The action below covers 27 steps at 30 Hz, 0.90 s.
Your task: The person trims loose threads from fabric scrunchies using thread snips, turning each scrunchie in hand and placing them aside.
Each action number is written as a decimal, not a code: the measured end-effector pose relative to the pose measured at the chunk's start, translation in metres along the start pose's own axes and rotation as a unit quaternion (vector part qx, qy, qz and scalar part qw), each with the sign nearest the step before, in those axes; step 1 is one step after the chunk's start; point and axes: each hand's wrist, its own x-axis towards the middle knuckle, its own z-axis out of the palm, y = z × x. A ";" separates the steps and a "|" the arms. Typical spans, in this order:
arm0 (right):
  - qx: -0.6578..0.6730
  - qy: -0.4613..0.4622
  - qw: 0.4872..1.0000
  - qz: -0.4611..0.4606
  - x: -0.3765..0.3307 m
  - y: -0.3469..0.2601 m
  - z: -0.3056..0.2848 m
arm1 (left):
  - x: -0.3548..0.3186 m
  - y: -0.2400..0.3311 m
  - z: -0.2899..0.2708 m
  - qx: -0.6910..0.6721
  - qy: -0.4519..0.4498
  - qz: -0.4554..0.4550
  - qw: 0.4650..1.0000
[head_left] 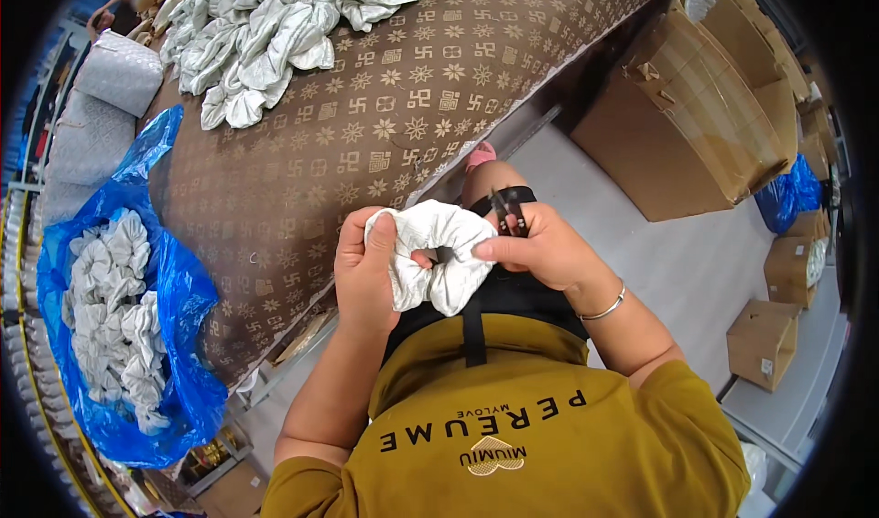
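Note:
A white ruffled scrunchie [426, 229] is stretched between my two hands, above my lap. My left hand [364, 275] grips its left side, thumb on top, with a fingertip showing through the central hole. My right hand [542, 246] pinches the right edge between thumb and finger. Small dark thread snips [509, 212] also sit in my right hand, their tips pointing away from me. A large heap of similar scrunchies [261, 32] lies at the far left on the table. More pale scrunchies [114, 316] fill an open blue plastic bag [188, 284] at the left.
The table [366, 115] wears a brown patterned cover, its edge running diagonally before me. Bubble-wrap rolls [119, 74] stand at its far left. A large open cardboard box [678, 124] is on the right, with smaller boxes [765, 339] and a blue bundle [789, 197] beyond.

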 end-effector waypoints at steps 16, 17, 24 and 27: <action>0.161 0.100 0.982 -0.005 0.005 0.024 0.016 | 0.009 -0.017 -0.006 -0.079 0.079 -0.002 0.994; 0.112 0.112 0.987 -0.037 0.003 0.023 0.014 | 0.011 -0.015 -0.009 -0.078 0.079 -0.002 0.994; -0.043 0.133 0.984 -0.110 -0.006 0.014 0.009 | 0.010 -0.013 -0.005 -0.088 0.060 -0.008 0.994; 0.008 0.134 0.990 -0.038 -0.002 0.010 0.012 | 0.006 -0.019 -0.007 -0.055 0.044 0.030 0.997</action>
